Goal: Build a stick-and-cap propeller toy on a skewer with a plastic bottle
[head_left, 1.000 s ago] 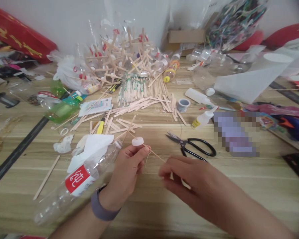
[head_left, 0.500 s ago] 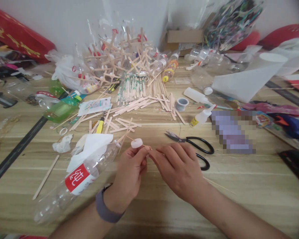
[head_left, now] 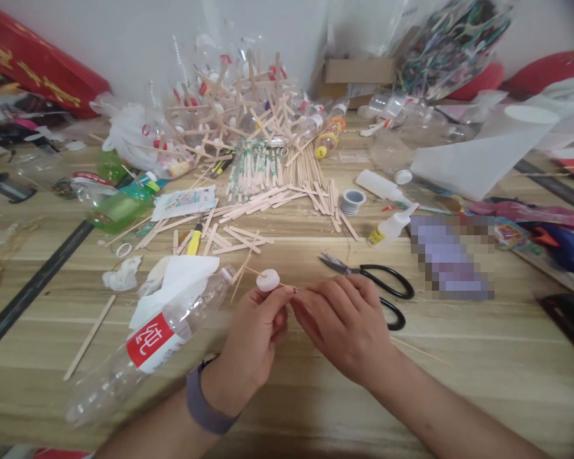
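Observation:
A thin wooden skewer (head_left: 251, 271) runs through a white bottle cap (head_left: 268, 280). My left hand (head_left: 256, 331), wearing a purple wristband, is closed with thumb and fingers pinching the skewer just beside the cap. My right hand (head_left: 342, 322) is closed too, its fingertips meeting the left ones near the skewer's right end; what they pinch is hidden. To the left lies a clear plastic bottle (head_left: 186, 319) with a red and white label, and wooden sticks (head_left: 242, 271) cross at its neck. Black-handled scissors (head_left: 387, 280) lie just beyond my right hand.
Loose craft sticks (head_left: 263, 204), a yellow-handled tool (head_left: 194, 241) and a spool (head_left: 353, 201) lie ahead. A glue bottle (head_left: 392, 226) is at right of centre. Farther back, crossed sticks stand among plastic bottles. A white paper sheet (head_left: 191, 271) lies beside the clear bottle.
The cap on the skewer has tilted so that its flat face shows more. Both hands stay close together, almost in place; the whole view has shifted slightly.

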`<act>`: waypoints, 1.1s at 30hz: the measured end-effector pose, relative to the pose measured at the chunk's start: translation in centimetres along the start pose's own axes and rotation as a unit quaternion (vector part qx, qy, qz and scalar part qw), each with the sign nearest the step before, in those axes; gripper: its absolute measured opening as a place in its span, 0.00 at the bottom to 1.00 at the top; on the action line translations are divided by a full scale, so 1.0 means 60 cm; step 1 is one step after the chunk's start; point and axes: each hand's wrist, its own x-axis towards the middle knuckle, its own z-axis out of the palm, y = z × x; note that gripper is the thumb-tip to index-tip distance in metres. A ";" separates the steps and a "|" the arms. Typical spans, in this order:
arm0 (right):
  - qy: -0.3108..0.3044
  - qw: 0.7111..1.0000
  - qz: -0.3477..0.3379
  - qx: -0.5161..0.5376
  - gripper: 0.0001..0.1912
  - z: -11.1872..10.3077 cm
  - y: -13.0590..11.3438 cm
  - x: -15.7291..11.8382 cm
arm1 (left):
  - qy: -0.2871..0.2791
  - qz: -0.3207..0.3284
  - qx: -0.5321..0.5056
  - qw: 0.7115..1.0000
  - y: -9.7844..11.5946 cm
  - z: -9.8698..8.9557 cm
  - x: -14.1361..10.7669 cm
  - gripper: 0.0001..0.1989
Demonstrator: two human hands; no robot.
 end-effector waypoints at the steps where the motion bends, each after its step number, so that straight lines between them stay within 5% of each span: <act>1: 0.002 1.000 0.000 -0.001 0.03 0.001 0.000 0.001 | 0.002 -0.001 0.002 1.000 0.000 0.000 0.000 0.14; 8: 0.012 1.000 0.008 -0.008 0.06 -0.001 -0.003 0.004 | 0.010 -0.025 -0.001 1.000 -0.002 0.001 -0.004 0.17; 12: 0.004 0.996 0.046 0.078 0.06 0.003 0.002 0.001 | -0.010 -0.012 0.004 1.000 0.000 0.000 -0.005 0.16; 20: -0.070 0.926 0.202 0.313 0.07 0.005 0.021 0.011 | 0.003 0.021 0.058 0.998 -0.004 -0.013 0.004 0.13; 33: -0.046 0.969 0.085 0.229 0.06 0.006 0.019 0.005 | 0.017 0.062 0.105 0.992 -0.009 -0.013 0.006 0.14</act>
